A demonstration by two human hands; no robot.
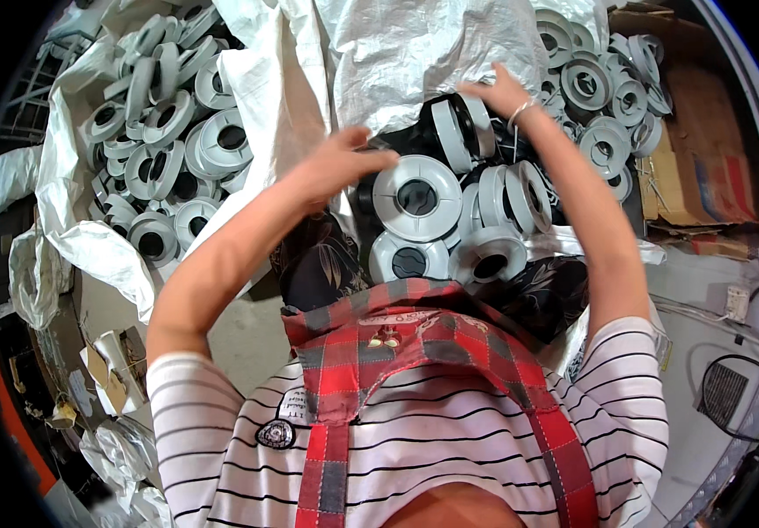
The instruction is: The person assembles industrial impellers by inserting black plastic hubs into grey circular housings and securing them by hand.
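Observation:
In front of my lap lies a heap of grey round plastic parts with dark centres. My left hand (pixel 340 167), slightly blurred, hovers left of the heap with thumb and fingers apart. It is nearest a broad grey disc-shaped part (pixel 388 207) that lies face up. My right hand (pixel 501 95) is at the heap's far end, fingers spread, close above a grey ring-shaped part (pixel 478 126) standing on edge. Whether it touches that part I cannot tell. Another upright ring (pixel 450 136) leans beside it. Nearer my lap sits a tilted grey part (pixel 507 251).
A white woven sack (pixel 67 198) full of similar grey parts stands at left. More grey parts (pixel 586 84) are piled at far right, beside a cardboard box (pixel 705 132). White sheeting (pixel 397 53) covers the far middle. A black cable (pixel 710 378) lies at right.

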